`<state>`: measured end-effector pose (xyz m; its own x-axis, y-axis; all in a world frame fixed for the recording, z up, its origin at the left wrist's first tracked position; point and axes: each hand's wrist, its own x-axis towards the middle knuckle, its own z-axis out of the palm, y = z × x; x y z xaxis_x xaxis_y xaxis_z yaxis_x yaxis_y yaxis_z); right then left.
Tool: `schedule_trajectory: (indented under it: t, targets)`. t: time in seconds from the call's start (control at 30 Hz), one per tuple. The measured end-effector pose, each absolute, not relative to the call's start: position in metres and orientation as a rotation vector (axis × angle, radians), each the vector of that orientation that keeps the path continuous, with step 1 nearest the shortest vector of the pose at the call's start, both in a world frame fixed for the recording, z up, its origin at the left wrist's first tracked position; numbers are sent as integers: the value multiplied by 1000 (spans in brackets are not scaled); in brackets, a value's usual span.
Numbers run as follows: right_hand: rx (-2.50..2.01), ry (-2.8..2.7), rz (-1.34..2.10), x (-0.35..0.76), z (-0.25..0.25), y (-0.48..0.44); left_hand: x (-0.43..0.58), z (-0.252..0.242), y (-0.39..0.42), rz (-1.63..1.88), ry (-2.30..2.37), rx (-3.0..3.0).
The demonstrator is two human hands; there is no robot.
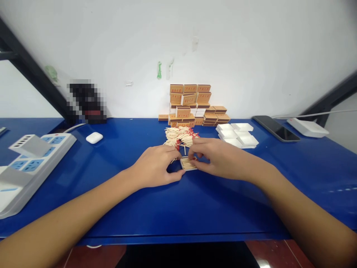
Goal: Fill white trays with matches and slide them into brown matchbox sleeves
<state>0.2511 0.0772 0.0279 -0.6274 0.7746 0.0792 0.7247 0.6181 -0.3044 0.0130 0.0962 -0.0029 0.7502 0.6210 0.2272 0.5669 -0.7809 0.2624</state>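
Observation:
A small white matchbox tray (190, 169) lies on the blue table, with pale matchsticks (188, 163) lengthwise inside it. My left hand (156, 165) grips the tray's left end between thumb and fingers. Over its right end, my right hand (214, 158) is closed in a pinch on matches; its fingertips partly hide them and that end of the tray. Just behind both hands sits a heap of loose red-tipped matches (180, 134). A single match (185, 150) sticks out from the heap toward the tray.
Stacked orange matchboxes (189, 98) stand against the wall. White empty trays (237, 134) sit at the right, near a dark phone (276, 128) and a white device (308, 127). Leftward are a white earbud case (94, 137) and a power strip (41, 163) with plugged-in adapters.

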Motion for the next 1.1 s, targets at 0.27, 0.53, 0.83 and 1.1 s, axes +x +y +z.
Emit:
schedule_trajectory:
  t: [0.27,0.53,0.83,1.1]
  targets:
    - [-1309,-2670,401,254,29,80,12,-4,96,462,940,2777]
    - [-1358,-2674,438,255,30,78,13,-4,97,463,941,2771]
    - [-1320,-2645,394,254,26,78,12,-5,96,460,938,2783]
    - [-1285,-2646,390,248,21,77,12,-4,97,471,943,2777]
